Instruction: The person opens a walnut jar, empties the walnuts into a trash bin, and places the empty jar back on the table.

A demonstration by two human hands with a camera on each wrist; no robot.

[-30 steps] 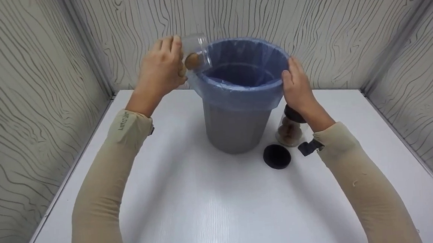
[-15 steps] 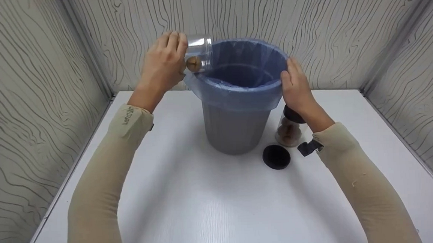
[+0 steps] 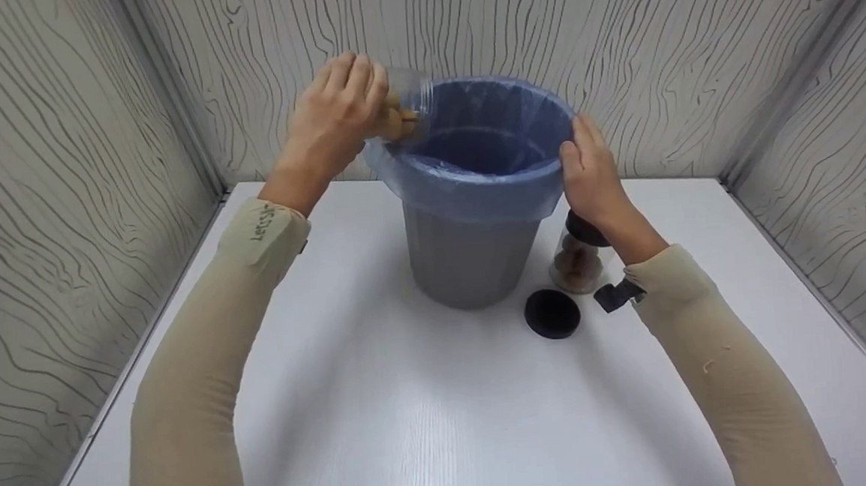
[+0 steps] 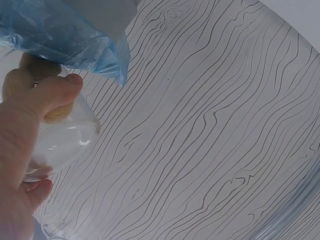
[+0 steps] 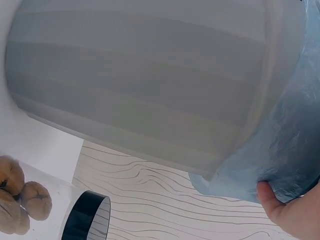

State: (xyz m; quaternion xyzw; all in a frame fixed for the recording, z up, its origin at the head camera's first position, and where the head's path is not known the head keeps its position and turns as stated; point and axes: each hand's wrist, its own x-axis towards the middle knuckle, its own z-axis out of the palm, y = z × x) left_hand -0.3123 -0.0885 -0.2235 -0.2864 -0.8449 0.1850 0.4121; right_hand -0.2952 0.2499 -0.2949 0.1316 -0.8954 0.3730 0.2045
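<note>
My left hand (image 3: 339,113) grips a clear jar (image 3: 412,86), tipped on its side with its mouth over the left rim of a grey trash bin (image 3: 471,256). Several tan round pieces (image 3: 397,125) with dark splits, resembling walnuts, lie in the jar. In the left wrist view the thumb and fingertips curl round the jar (image 4: 75,137), close to the blue liner (image 4: 65,40). At the bin's right rim, my right hand (image 3: 596,173) rests against the lined outside; its thumb touches the blue bag (image 5: 270,160) in the right wrist view. Its other fingers are partly hidden there.
A second clear jar (image 3: 573,264) with a black lid (image 3: 586,230) stands right of the bin, holding several brown walnut-like pieces (image 5: 36,201). A loose black lid (image 3: 552,314) lies in front of it on the white table (image 3: 369,420). Patterned walls (image 3: 654,49) surround the table.
My left hand has moved slightly up and right, carrying the tipped jar further over the bin's rim. The tan pieces have shifted inside it. The right hand stays at the rim.
</note>
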